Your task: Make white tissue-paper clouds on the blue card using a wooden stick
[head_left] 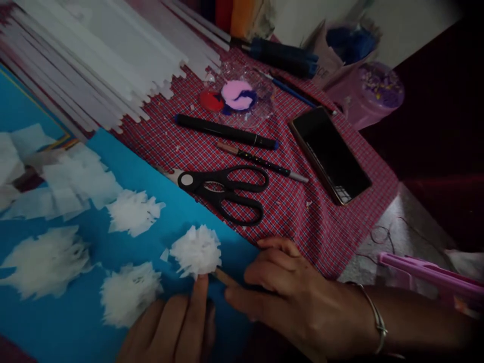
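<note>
A fluffy white paper pompom [197, 250] sits near the edge of a blue sheet [88, 249]. My left hand [172, 327] is at the bottom; its index finger stretches out and touches the pompom's lower rim, while the other fingers are bent. To the right, my right hand [293, 297] grips a thin brown stick [227, 278] between thumb and fingers, its tip at the pompom's lower right side. Whether the tip goes under the paper is hidden. More white pompoms [130, 295] lie on the sheet to the left, beside loose pleated white paper pieces [77, 176].
Black-handled scissors [223, 189], a black marker [227, 132], a dotted pen [264, 162] and a phone [330, 154] lie on the red checked cloth [302, 222]. Behind are a paint dish [260, 108], white sticks [102, 55] and a pink tub [359, 101]. A pink glue gun [427, 272] is at right.
</note>
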A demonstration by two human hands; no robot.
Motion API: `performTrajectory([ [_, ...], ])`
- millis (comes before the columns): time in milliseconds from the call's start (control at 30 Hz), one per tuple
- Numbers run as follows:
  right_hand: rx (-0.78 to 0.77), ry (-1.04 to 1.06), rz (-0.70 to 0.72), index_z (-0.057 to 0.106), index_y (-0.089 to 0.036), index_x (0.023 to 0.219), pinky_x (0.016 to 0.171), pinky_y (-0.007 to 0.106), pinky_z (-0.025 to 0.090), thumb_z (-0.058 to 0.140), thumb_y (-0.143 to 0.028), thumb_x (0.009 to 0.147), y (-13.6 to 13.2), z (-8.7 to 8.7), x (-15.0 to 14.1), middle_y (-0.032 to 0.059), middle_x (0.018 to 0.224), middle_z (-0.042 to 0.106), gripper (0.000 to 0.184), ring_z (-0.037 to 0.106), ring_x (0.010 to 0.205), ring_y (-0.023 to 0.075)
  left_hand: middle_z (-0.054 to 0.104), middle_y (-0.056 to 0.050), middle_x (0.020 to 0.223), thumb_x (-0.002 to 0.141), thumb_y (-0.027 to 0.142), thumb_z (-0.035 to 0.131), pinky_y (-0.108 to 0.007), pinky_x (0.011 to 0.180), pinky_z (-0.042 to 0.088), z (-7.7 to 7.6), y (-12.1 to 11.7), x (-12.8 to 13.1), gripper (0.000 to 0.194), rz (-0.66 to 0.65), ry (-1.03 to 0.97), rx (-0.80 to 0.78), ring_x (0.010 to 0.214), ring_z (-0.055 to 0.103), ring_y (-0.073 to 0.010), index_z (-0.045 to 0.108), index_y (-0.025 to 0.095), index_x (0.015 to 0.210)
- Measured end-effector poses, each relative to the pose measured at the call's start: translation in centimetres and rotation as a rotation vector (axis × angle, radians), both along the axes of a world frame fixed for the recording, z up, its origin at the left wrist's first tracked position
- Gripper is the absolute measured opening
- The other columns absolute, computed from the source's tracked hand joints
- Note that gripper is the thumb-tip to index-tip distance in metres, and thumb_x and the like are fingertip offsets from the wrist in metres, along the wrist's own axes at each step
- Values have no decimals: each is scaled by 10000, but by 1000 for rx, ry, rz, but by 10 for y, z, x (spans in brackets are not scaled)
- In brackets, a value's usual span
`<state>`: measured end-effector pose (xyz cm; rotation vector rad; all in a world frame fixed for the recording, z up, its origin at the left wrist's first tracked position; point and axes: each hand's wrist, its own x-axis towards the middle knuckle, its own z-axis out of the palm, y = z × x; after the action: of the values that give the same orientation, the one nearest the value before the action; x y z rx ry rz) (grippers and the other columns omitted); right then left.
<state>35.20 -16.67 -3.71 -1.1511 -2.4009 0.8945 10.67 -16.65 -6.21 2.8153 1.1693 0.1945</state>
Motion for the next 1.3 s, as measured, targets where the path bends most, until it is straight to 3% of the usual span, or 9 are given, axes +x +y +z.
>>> performTrajectory([
  [167,-60,52,-29,570,-199,1248,945,405,351,446,-223,952,-7,4,4,47,880,642,322,535,840,192,627,-45,689,847,216,558,-368,607,425,-1,7,-1,397,-111,77,129,620,565,-217,535,65,1213],
  [300,-9,138,-34,577,-203,1220,972,389,334,484,-181,940,-18,1,9,45,987,645,297,544,926,168,619,-67,722,878,195,488,-363,616,446,2,11,9,352,-61,82,208,665,579,-229,536,44,1192],
  [400,93,263,-150,606,-182,1168,943,356,368,474,-214,962,-33,-5,13,64,1043,628,247,547,978,151,622,-84,759,902,214,444,-357,637,469,5,9,15,358,-9,94,281,695,586,-233,536,45,1204],
  [500,154,303,-252,623,-187,1132,886,327,405,468,-236,969,-48,-9,11,68,1043,630,231,554,982,146,637,-90,791,905,210,447,-342,663,484,9,0,16,359,-3,142,337,716,593,-221,546,60,1216],
  [600,211,233,-222,627,-197,1128,907,328,399,463,-241,971,-53,-9,0,66,1073,645,231,567,1007,144,663,-121,899,893,194,479,-344,680,487,11,-14,11,310,-46,172,348,781,610,-228,607,99,1159],
  [733,277,179,-200,646,-185,1092,924,320,402,480,-240,959,-41,-14,-18,68,1089,663,220,579,1022,145,667,-177,1045,891,171,481,-369,682,483,6,-28,5,282,-76,123,400,862,620,-266,645,95,1107],
  [967,-52,562,-359,684,-132,941,896,294,467,540,-161,902,-11,-20,-34,60,974,707,152,638,923,141,656,-178,1063,905,183,459,-389,737,473,3,-31,2,310,-67,86,397,908,591,-277,633,79,1139],
  [1300,-214,657,-591,604,-108,805,632,241,511,491,-123,896,28,-18,-43,32,688,668,147,613,596,115,656,-161,1043,901,191,461,-377,721,474,4,-29,3,307,-69,76,406,901,587,-266,638,97,1135],
])
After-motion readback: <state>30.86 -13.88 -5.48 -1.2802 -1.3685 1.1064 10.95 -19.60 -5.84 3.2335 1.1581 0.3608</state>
